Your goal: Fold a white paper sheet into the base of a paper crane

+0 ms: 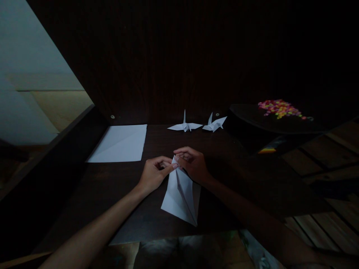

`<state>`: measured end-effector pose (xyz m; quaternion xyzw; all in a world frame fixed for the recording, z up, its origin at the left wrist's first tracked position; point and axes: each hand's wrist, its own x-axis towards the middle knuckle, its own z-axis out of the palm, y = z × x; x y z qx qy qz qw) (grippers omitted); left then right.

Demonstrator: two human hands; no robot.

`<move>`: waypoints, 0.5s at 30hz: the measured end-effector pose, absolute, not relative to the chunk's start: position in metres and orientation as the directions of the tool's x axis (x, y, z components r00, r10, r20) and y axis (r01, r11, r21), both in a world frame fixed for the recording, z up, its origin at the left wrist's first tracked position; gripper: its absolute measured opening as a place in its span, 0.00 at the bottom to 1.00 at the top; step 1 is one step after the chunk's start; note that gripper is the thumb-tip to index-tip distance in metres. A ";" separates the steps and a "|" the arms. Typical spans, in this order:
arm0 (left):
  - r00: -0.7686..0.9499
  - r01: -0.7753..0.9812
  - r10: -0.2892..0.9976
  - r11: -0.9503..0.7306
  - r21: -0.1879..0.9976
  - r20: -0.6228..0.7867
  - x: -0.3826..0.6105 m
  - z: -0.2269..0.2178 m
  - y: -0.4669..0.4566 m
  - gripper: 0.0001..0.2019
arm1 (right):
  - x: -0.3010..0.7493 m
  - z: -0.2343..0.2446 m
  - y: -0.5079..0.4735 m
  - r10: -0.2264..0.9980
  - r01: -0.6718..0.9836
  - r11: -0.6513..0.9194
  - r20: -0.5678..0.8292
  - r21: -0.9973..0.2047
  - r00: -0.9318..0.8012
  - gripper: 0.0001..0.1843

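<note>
A partly folded sheet of white paper (179, 198) is held over the dark tabletop, its narrow tip pointing away from me and its wide end spreading toward me. A crease runs down its middle. My left hand (154, 173) pinches the tip from the left, thumb on top. From the right, my right hand (193, 164) grips the same tip, with thumb and fingers closed around it. Past my hands stand two finished white paper cranes, one with spread wings (185, 126) and another tilted crane (215, 124) to its right.
White square paper (120, 144) lies at the back left of the dark table (126, 209). A dark raised surface (246, 116) at right bears a heap of small colourful pieces (282, 109). A dark panel (168, 56) rises behind; a low side board (50, 153) bounds the left.
</note>
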<state>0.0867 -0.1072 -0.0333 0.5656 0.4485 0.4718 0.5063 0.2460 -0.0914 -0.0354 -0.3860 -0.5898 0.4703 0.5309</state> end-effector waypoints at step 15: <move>0.132 0.170 0.964 -0.252 0.953 0.232 0.087 -0.037 -0.112 0.09 | 0.244 -0.037 -0.090 0.957 -0.047 0.263 0.267 -0.964 -0.113 0.12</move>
